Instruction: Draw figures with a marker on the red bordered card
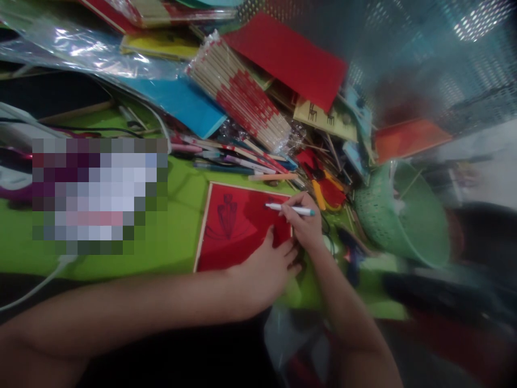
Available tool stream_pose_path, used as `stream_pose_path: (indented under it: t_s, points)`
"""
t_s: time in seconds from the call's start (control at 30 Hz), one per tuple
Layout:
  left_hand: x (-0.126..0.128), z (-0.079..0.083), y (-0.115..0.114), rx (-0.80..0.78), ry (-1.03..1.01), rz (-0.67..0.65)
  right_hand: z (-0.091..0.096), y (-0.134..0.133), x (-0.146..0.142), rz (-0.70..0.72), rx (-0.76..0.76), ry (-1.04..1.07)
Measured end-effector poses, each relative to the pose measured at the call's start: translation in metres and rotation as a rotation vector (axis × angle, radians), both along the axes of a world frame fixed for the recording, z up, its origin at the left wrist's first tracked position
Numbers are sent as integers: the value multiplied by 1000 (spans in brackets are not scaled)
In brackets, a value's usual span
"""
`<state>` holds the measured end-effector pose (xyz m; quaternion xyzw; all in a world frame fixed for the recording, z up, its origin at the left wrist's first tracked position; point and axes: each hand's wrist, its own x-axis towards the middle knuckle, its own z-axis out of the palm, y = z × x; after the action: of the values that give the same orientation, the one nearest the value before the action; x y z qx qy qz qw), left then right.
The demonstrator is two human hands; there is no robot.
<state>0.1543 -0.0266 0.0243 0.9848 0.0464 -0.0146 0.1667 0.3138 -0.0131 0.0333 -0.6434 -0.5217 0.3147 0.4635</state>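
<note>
A red board (238,248) with a pale edge lies on the green tabletop, bearing a dark line drawing of a pointed shape on its left part. My right hand (305,221) pinches a white marker (294,209) with a teal end. The marker's dark tip points left, over the upper right of the board; whether it touches the surface I cannot tell. My left hand (270,267) rests flat across the board's lower right part, fingers spread toward its right edge.
Pens (242,161), bundled wooden sticks (242,91) and orange-handled scissors (319,191) crowd the area behind the board. A green basket (375,215) stands at right. On the left, a white cable (44,283) leads to a blurred-out object (105,194).
</note>
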Motion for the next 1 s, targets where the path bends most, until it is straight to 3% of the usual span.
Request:
stream_pose_path:
  t_s: [1.0]
  points:
    - [-2, -8, -3, 8, -93, 42, -1, -2, 2, -42, 17, -6]
